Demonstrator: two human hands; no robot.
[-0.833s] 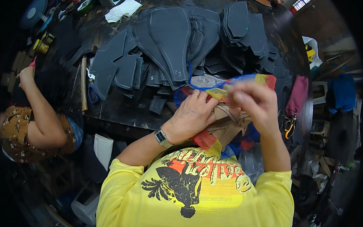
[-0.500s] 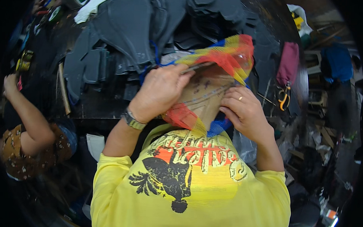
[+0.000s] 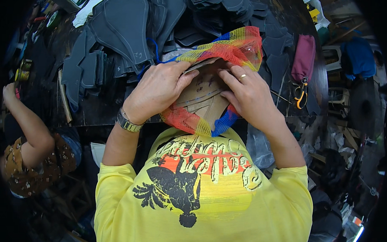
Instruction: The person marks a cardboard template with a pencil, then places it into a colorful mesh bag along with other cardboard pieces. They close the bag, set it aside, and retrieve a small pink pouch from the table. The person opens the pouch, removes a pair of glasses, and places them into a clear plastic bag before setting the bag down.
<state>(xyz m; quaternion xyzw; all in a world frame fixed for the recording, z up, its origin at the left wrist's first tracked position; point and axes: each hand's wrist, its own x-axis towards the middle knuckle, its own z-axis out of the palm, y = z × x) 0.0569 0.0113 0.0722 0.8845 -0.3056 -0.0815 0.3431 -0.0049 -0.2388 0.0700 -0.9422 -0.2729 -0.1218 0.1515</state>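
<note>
A mesh bag (image 3: 243, 46) in red, yellow and blue lies opened on the table edge in front of me. Inside it are brown cardboard pattern pieces (image 3: 202, 105) with pen marks. My left hand (image 3: 158, 90), with a metal watch on the wrist, pinches the raised edge of the cardboard between thumb and fingers at the bag's left side. From the right, my right hand (image 3: 248, 91) reaches over the bag's mouth. Its fingertips touch or hover just over the cardboard, thumb apart from the index finger, and a ring shows on one finger.
Stacks of dark grey cut pieces (image 3: 120, 24) cover the table's far side. To the right lie a maroon pouch (image 3: 303, 58) and orange-handled scissors (image 3: 301, 97). A wooden stick (image 3: 64, 97) lies at left, near another person's arm (image 3: 27, 119).
My right hand has moved from the bag's near right side up and inward over the cardboard. The left hand and bag have shifted slightly, and the cardboard's raised edge sits differently.
</note>
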